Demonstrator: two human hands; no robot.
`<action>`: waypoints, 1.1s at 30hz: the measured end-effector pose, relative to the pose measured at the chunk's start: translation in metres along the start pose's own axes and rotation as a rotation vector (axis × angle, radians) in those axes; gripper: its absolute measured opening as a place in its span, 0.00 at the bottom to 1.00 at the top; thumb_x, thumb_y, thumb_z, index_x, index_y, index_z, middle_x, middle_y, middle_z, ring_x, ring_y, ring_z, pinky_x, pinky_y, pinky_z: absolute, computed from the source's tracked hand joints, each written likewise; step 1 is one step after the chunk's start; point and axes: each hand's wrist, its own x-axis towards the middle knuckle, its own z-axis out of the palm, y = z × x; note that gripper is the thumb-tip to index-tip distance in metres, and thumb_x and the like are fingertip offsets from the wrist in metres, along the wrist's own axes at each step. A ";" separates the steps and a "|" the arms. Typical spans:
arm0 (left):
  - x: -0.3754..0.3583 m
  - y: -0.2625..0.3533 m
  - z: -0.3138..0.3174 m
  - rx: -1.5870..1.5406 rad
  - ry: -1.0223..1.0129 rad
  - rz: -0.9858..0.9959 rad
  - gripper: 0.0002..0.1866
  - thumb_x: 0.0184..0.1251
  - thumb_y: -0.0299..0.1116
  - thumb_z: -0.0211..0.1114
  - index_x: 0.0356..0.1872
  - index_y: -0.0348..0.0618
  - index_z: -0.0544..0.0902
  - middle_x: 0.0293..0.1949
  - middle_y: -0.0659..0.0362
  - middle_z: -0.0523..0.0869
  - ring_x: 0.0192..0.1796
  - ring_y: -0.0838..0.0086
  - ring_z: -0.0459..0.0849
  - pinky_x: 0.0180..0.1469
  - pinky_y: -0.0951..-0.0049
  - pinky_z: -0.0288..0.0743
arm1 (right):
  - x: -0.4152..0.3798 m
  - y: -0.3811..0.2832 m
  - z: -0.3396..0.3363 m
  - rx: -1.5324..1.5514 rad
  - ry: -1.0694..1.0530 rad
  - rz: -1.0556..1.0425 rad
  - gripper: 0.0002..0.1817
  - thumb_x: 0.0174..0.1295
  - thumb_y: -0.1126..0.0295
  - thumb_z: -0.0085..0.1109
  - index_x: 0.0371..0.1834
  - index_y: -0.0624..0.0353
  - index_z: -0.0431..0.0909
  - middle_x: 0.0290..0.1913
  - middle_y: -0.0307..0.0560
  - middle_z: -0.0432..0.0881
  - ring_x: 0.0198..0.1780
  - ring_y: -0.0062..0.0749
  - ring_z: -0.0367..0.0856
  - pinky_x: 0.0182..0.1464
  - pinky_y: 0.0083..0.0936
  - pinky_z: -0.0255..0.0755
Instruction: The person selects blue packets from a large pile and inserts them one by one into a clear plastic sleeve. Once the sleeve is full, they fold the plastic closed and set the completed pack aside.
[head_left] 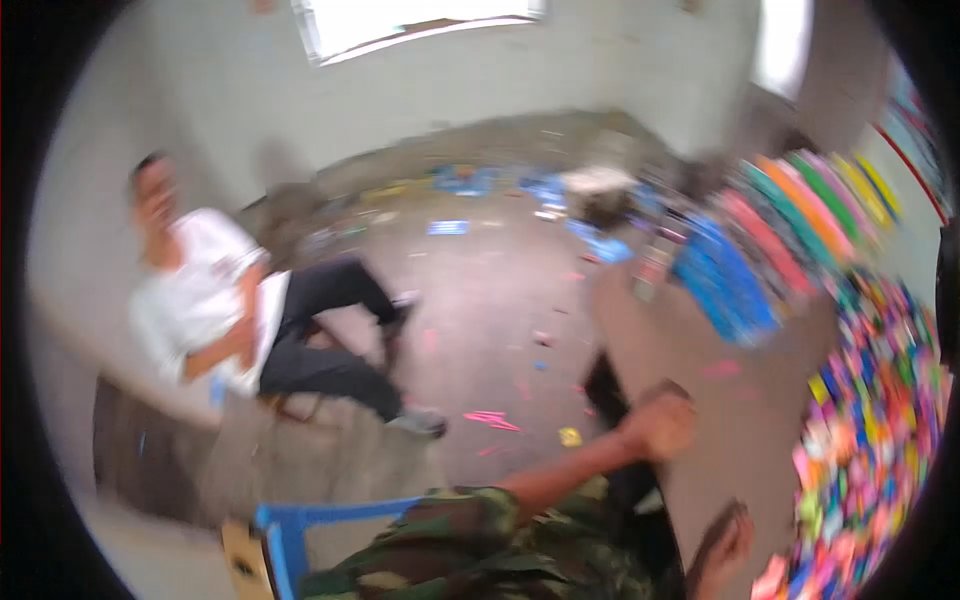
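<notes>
The whole view is smeared by motion. My left hand (665,421) is over the near left part of a brown table (640,310), its forearm reaching in from a camouflage sleeve. It looks rounded, but its fingers are too blurred to make out. Lower down, at the bottom of the view, my right hand (728,545) is over the same table, close to a large heap of small multicoloured pieces (870,430). Its fingers are blurred too. Nothing can be made out in either hand.
Rows of coloured bundles (790,215) and a blue one (725,285) lie at the table's far end. A seated person (205,290) in a white shirt is at the left. Pink scraps (490,420) litter the floor. A blue chair frame (330,512) is beside me.
</notes>
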 end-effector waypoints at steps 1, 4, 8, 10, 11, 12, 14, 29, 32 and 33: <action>0.003 0.014 -0.015 0.306 -0.374 -0.052 0.15 0.70 0.39 0.71 0.49 0.39 0.88 0.53 0.46 0.89 0.56 0.51 0.87 0.59 0.47 0.80 | -0.015 0.013 -0.018 -0.106 -0.005 0.062 0.15 0.81 0.69 0.59 0.57 0.72 0.84 0.62 0.57 0.84 0.62 0.43 0.84 0.64 0.35 0.79; -0.014 0.013 -0.003 0.261 -0.237 -0.129 0.15 0.71 0.40 0.74 0.53 0.44 0.90 0.58 0.51 0.90 0.62 0.52 0.86 0.65 0.48 0.79 | -0.034 -0.018 -0.034 -0.293 0.063 0.064 0.08 0.76 0.72 0.64 0.45 0.67 0.88 0.57 0.58 0.88 0.58 0.47 0.88 0.61 0.38 0.82; 0.036 0.022 -0.036 -0.058 -0.281 -0.359 0.14 0.71 0.35 0.74 0.52 0.40 0.90 0.57 0.48 0.91 0.61 0.48 0.87 0.67 0.48 0.77 | -0.062 0.000 -0.063 -0.452 0.182 0.123 0.06 0.71 0.72 0.69 0.43 0.64 0.89 0.54 0.59 0.89 0.57 0.52 0.89 0.59 0.40 0.82; 0.036 0.017 -0.036 -0.073 -0.251 -0.352 0.13 0.71 0.34 0.74 0.51 0.39 0.90 0.56 0.49 0.91 0.61 0.48 0.87 0.67 0.49 0.78 | -0.058 -0.004 -0.055 -0.493 0.240 0.143 0.07 0.69 0.71 0.71 0.44 0.63 0.90 0.55 0.58 0.89 0.57 0.52 0.89 0.60 0.41 0.82; 0.038 0.014 -0.036 -0.072 -0.244 -0.342 0.13 0.70 0.33 0.74 0.51 0.39 0.90 0.56 0.49 0.91 0.61 0.49 0.87 0.67 0.49 0.78 | -0.052 -0.006 -0.048 -0.523 0.267 0.134 0.08 0.68 0.71 0.71 0.45 0.63 0.90 0.56 0.57 0.89 0.57 0.52 0.89 0.60 0.42 0.82; 0.039 0.012 -0.037 -0.069 -0.238 -0.334 0.13 0.70 0.32 0.73 0.51 0.38 0.90 0.56 0.49 0.91 0.60 0.49 0.87 0.67 0.50 0.78 | -0.048 -0.008 -0.043 -0.551 0.291 0.126 0.09 0.67 0.70 0.72 0.45 0.62 0.91 0.56 0.57 0.89 0.57 0.52 0.88 0.61 0.43 0.82; 0.033 0.015 -0.034 -0.069 -0.231 -0.297 0.12 0.70 0.30 0.73 0.51 0.37 0.89 0.56 0.48 0.91 0.59 0.49 0.87 0.66 0.50 0.78 | -0.051 -0.004 -0.049 -0.569 0.290 0.101 0.11 0.66 0.68 0.74 0.47 0.62 0.91 0.56 0.55 0.89 0.57 0.53 0.88 0.61 0.43 0.82; 0.040 0.019 -0.034 -0.135 -0.273 -0.263 0.11 0.70 0.22 0.68 0.51 0.31 0.87 0.55 0.45 0.90 0.57 0.45 0.87 0.63 0.49 0.80 | -0.047 -0.016 -0.051 -0.671 0.233 0.150 0.15 0.62 0.65 0.74 0.49 0.61 0.90 0.58 0.51 0.87 0.57 0.50 0.87 0.61 0.42 0.82; 0.038 0.018 -0.034 -0.125 -0.284 -0.242 0.11 0.71 0.22 0.67 0.52 0.31 0.86 0.56 0.44 0.89 0.58 0.45 0.86 0.63 0.49 0.80 | -0.048 -0.016 -0.054 -0.663 0.226 0.118 0.16 0.62 0.64 0.74 0.49 0.61 0.90 0.59 0.51 0.86 0.58 0.50 0.87 0.61 0.43 0.82; 0.037 0.017 -0.035 -0.121 -0.295 -0.234 0.11 0.72 0.22 0.67 0.52 0.31 0.86 0.57 0.44 0.89 0.59 0.45 0.86 0.64 0.49 0.80 | -0.049 -0.018 -0.053 -0.653 0.228 0.127 0.16 0.63 0.64 0.74 0.50 0.61 0.89 0.59 0.51 0.86 0.58 0.50 0.87 0.61 0.43 0.82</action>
